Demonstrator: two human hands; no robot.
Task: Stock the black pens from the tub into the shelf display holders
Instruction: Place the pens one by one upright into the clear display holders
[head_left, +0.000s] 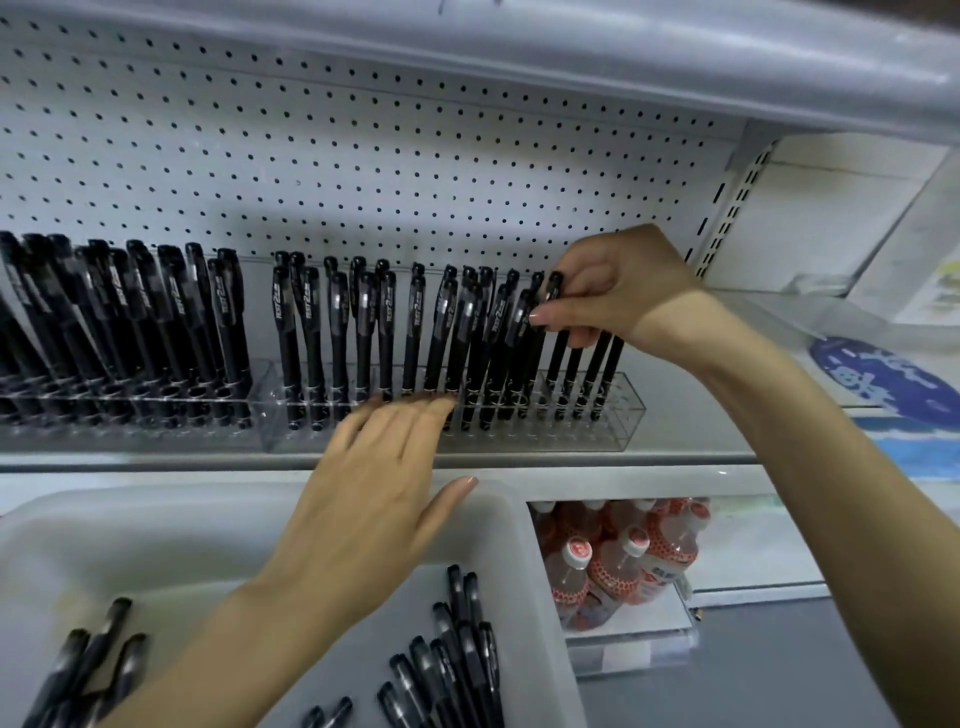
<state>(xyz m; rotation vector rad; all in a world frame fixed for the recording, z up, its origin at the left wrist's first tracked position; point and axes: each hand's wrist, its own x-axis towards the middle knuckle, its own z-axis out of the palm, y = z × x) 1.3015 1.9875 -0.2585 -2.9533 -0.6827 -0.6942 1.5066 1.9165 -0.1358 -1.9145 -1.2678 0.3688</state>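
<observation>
head view: black pens (596, 361) are gripped by the right hand (618, 291) at the right end of the clear holder (631, 415); left hand (374, 467) is laid flat, fingers together, vs its front. more lie in the tub (524, 545) under the shelf lip (156, 460).

Right hand (613, 291): fingers curled round the tops of a few black pens (582, 374), their lower ends in the right end of the clear display holder (613, 421).
Left hand (374, 483): fingers straight, tips touching that holder's front.
Second holder (130, 415): to the left, packed with pens.
Tub (524, 545): translucent white, below the shelf (208, 460), loose pens (462, 660) inside.
Lower shelf: red-labelled bottles (618, 561).
</observation>
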